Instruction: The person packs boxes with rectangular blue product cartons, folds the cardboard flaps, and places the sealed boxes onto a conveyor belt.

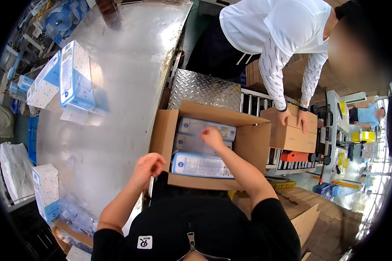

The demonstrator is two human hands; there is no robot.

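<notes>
Open cardboard carton [252, 141]: sits at the steel table's [130, 65] edge, holding three blue-and-white packs [201, 165] laid flat. My right hand [212, 136], loosely curled and empty, rests on the middle pack; my left hand [149, 166] hovers half-closed, holding nothing. I judge pressing each pack flush keeps rows tight

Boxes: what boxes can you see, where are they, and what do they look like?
Open brown carton: centre, holding flat pale-blue packs.
Closed brown carton: right, on rollers.
Two blue-and-white boxes: steel table, upper left.
One blue-and-white box: lower left.
</notes>
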